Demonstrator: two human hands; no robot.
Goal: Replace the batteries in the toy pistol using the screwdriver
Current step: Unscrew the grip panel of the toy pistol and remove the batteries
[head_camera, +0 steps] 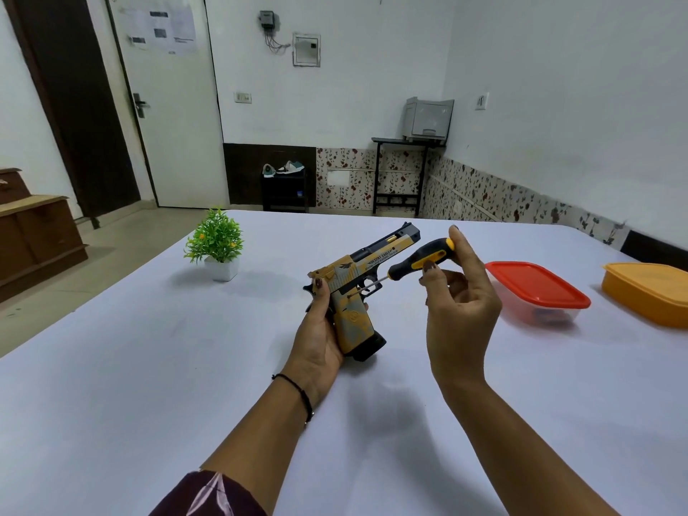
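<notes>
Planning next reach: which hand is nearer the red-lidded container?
Right. The right hand, holding the screwdriver, is left of the container; the left hand, gripping the toy pistol, is farther left.

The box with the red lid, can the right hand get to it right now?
Probably yes: the red-lidded box sits close beside the right hand, nothing between them. But that hand holds the screwdriver, so it should put that down first.

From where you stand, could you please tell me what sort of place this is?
Probably a plain room in a home or small office, not a workshop: a white-covered table, a printer on a black stand in the corner, and shoes on a low rack near the door.
</notes>
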